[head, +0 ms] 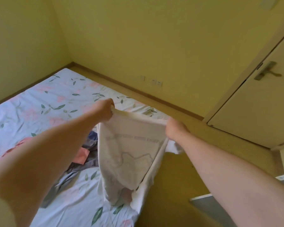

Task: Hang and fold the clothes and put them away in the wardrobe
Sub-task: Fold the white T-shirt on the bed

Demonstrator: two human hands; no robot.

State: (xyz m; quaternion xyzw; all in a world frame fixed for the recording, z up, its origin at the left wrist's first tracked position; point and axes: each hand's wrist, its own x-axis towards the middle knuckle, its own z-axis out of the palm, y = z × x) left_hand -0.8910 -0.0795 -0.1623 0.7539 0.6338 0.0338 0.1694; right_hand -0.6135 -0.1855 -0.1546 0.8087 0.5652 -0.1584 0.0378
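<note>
A white T-shirt [129, 154] with a faint grey print hangs stretched between both hands above the bed's right edge. My left hand [105, 110] grips its top edge at the left, and my right hand [176, 129] grips the top edge at the right. The shirt's lower part droops onto the floral sheet. Under my left forearm lies a heap of other clothes [87, 154], grey, blue and pink, partly hidden by the arm and the shirt.
The bed [44, 102] with a floral sheet fills the left half, set into the room's corner. A strip of yellowish floor [179, 185] runs along its right side. A closed door [252, 102] with a lever handle stands at the right. Wall sockets [156, 82] sit low on the far wall.
</note>
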